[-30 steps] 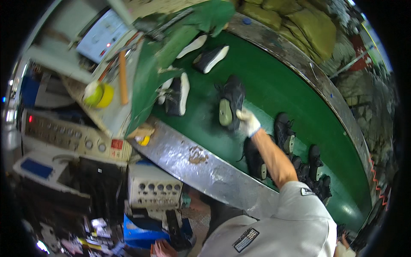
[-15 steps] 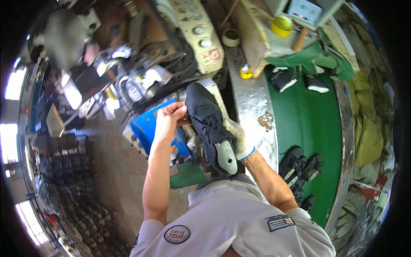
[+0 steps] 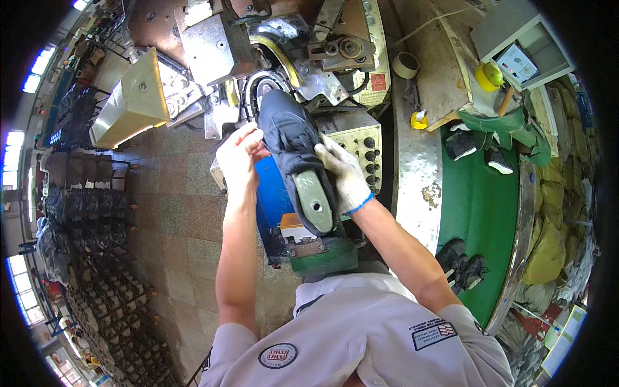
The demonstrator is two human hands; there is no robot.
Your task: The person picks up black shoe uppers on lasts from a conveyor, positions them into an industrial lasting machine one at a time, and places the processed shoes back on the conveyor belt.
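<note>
A black shoe upper (image 3: 287,132) is stretched over a pale green shoe last (image 3: 312,200), its toe pointing away from me. The bare heel end of the last, with a round hole, faces me. My right hand (image 3: 343,173), in a whitish knitted glove with a blue cuff, grips the right side. My bare left hand (image 3: 240,158) has its fingers bent together at the left edge near the toe; the fingertips are partly hidden. Just beyond the toe is the curved metal mouth (image 3: 265,79) of a machine, but I cannot tell whether they touch.
A control panel with black knobs (image 3: 369,155) sits right of the shoe, above a blue machine casing (image 3: 271,193). Further right runs a green bench surface (image 3: 480,200) bearing several black shoes (image 3: 461,261). Racks of shoes (image 3: 109,309) line the left. A yellow tape roll (image 3: 488,76) lies far right.
My view has turned, and the machine now stands straight ahead. Both hands have carried the shoe forward, its toe now close to the curved metal mouth.
</note>
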